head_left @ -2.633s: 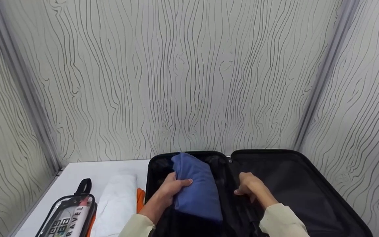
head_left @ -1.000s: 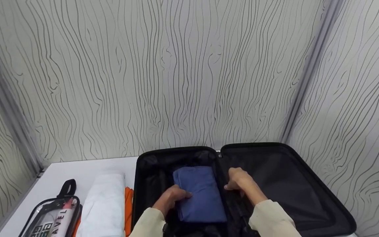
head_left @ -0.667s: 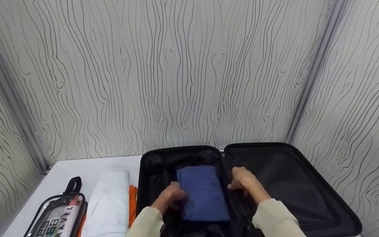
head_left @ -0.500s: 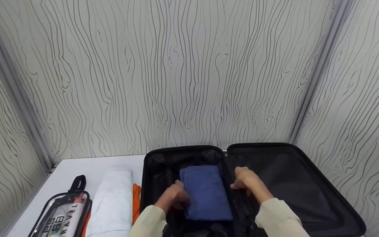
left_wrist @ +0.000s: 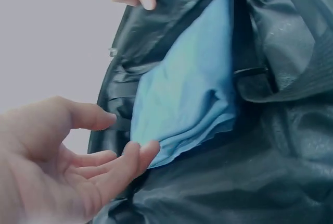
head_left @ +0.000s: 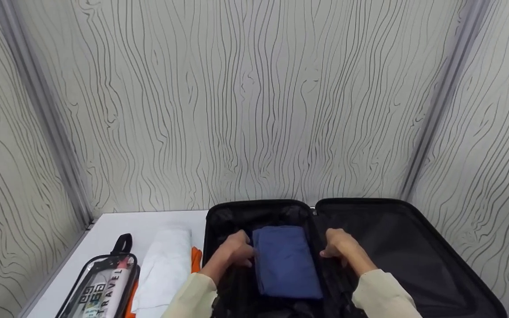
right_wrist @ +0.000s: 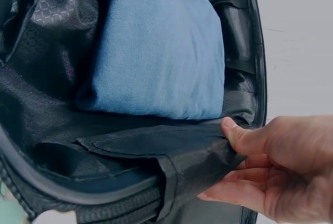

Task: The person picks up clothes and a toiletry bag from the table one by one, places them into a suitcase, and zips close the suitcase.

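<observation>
Wavy-lined wall (head_left: pixel 276 97) up top; lower middle, folded blue cloth (head_left: pixel 285 263), likely soft, light: scoop both sides. Loose, empty left hand (head_left: pixel 236 249); suitcase flap (right_wrist: pixel 200 159) pinched in right hand (head_left: pixel 342 246).

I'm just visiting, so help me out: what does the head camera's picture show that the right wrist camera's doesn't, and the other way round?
Only the head view shows the clear pouch, the white folded cloth and the orange cloth beside the suitcase.

Only the right wrist view shows the thumb and fingers plainly pinching a black fabric flap, and the lining's fine pattern.

Both show the right hand and the folded blue cloth inside the open black suitcase.
</observation>
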{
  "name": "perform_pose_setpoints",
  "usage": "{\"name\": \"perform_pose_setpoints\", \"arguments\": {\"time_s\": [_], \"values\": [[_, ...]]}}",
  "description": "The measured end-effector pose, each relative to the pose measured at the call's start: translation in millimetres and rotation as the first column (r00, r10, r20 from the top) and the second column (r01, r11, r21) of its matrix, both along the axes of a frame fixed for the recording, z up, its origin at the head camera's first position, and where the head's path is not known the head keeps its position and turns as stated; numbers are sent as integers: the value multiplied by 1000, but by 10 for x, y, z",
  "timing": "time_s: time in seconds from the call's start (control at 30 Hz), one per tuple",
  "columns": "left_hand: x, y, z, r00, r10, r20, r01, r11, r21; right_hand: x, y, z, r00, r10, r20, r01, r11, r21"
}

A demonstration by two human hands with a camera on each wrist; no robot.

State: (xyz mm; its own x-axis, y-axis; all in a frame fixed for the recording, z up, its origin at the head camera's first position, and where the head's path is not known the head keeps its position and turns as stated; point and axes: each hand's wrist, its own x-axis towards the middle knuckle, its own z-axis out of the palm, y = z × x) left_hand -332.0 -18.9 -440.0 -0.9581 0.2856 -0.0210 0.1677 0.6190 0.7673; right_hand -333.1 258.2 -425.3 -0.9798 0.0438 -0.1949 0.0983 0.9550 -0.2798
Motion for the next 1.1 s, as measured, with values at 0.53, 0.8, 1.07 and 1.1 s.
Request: {"name": "perform_pose_setpoints", "arguments": {"time_s": [0.53,0.8,1.07,1.1], "values": [[217,-431,199,997,-23,-77,37,984,176,-29,20,-14,1000,18,14,-18,1000,6],[280,-577,172,997,-18,-79,38,967,254,-38,31,-25,1000,4,22,-4,1000,-8],[357,-804,158,994,-16,-106,48,951,304,-40,25,-26,1000,9,27,-9,1000,-18],[373,-845,144,994,-15,-112,48,954,297,-39,20,-22,1000,13,29,-12,1000,-20]]}}
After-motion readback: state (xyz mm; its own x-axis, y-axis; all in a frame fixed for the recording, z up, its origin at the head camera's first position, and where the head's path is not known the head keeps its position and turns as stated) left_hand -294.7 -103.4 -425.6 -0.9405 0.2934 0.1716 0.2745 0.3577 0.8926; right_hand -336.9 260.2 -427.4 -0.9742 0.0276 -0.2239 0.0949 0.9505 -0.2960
